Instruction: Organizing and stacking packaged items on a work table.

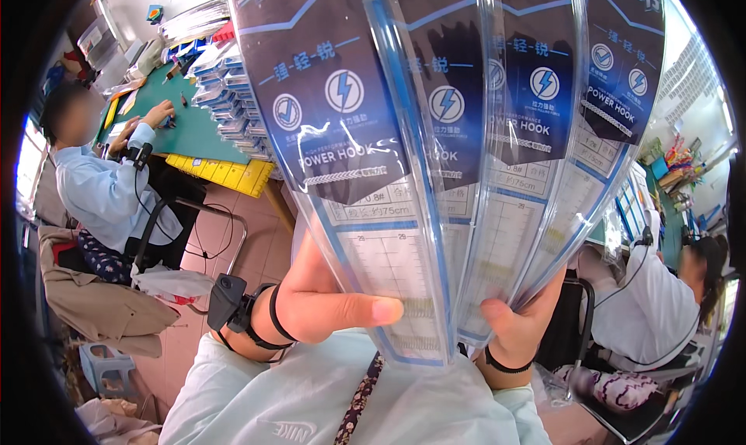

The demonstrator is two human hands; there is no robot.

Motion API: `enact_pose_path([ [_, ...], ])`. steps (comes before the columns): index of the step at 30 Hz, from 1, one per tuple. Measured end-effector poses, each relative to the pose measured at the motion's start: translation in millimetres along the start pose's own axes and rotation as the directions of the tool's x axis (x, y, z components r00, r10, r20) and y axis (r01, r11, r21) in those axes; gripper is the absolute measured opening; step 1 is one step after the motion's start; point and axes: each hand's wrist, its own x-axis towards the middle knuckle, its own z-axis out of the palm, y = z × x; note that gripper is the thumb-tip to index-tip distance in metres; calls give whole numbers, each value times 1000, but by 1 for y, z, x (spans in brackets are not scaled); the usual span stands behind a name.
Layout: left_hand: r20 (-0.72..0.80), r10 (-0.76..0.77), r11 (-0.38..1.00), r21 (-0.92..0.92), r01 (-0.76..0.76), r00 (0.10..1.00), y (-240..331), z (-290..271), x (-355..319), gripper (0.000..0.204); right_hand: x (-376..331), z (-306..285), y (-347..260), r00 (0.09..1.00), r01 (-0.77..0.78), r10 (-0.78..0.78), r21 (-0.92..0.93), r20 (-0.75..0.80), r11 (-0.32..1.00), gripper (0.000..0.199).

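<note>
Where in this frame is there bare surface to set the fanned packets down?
Bare green table lies between the seated co-worker's hand and the stacked packets. Pink floor beside the chair frame is open. Left hand and right hand grip the fanned packets, blocking the centre.

Workshop room, pinkish tile floor (233,247). Green-topped worktable (190,130) at left with a yellow ruler strip (225,173) along its edge and stacked clear packets (229,95) on it. Black metal chair (167,227) beside it, small grey plastic stool (105,363) lower left. Bright daylight from a window (31,165) at far left.
</note>
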Motion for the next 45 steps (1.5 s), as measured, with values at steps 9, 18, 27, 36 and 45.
enact_pose_path([
  [9, -65, -96, 994, -54, 93, 993, -4, 3, 5, 95, 2, -9, 12, 992, 54, -49, -41, 115, 998, 92],
  [18, -261, -72, 988, -152, 32, 963, -7, -11, 6, 78, 14, -33, -6, 998, -66, 62, 161, 30, 985, 51],
  [27, -295, -17, 998, -58, 0, 955, -10, -13, 10, 72, 19, -117, -20, 984, -70, 52, -100, -172, 993, 46],
  [36, -304, -59, 997, -67, 40, 951, -19, -15, 16, 77, 27, -151, 2, 956, -134, 97, -118, -276, 984, 43],
  [45, -307, -58, 997, -66, 40, 950, -19, -15, 17, 78, 65, -180, 37, 935, -198, 130, -179, -331, 964, 42],
])
